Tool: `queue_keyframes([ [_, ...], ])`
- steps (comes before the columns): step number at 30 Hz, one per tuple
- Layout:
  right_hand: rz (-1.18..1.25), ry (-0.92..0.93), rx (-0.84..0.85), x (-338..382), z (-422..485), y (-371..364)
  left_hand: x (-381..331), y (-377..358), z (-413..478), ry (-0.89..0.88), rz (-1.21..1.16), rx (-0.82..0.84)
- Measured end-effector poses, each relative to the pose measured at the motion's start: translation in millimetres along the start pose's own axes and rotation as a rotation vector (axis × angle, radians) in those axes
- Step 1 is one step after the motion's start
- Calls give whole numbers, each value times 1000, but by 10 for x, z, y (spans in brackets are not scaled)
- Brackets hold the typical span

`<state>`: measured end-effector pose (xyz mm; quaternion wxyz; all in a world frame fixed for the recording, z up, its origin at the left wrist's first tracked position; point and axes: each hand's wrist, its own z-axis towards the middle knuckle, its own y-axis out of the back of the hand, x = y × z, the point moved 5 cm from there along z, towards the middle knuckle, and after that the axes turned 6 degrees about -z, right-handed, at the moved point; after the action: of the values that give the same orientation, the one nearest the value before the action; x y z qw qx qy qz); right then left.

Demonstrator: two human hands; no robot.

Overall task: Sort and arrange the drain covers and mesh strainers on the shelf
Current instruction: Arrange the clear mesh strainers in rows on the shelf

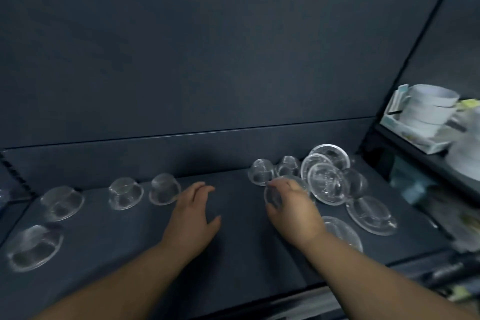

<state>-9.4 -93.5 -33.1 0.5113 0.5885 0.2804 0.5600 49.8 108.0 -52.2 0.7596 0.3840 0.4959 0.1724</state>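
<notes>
Left hand [193,212] is spread palm-down over the middle of the shelf [233,254], fingers loose and released. Right hand [293,213] curls its fingers round a mesh strainer [272,196] nearer the right end.

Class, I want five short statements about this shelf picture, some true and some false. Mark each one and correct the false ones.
1. The right hand grips a mesh strainer. True.
2. The left hand holds a drain cover. False: its fingers are relaxed and it holds nothing.
3. The flat drain covers are piled together towards the right of the shelf. True.
4. The shelf is white. False: it is dark grey.
5. White dishes are stacked on the neighbouring unit to the right. True.
</notes>
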Motion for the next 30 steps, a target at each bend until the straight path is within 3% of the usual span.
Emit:
queue_keyframes([
  [7,60,-39,-160,-999,191,548,-631,-733,503,37,-8,28],
  [15,84,-209,-195,-1862,442,712,-829,-1111,1046,176,-37,-48],
  [19,148,-324,-7,-2102,488,604,-800,-1211,1262,242,-40,13],
  [24,180,-262,297,-2200,542,543,-732,-1254,1365,314,-54,28],
  [30,151,-198,375,-2255,600,629,-708,-1209,1404,354,7,42],
])
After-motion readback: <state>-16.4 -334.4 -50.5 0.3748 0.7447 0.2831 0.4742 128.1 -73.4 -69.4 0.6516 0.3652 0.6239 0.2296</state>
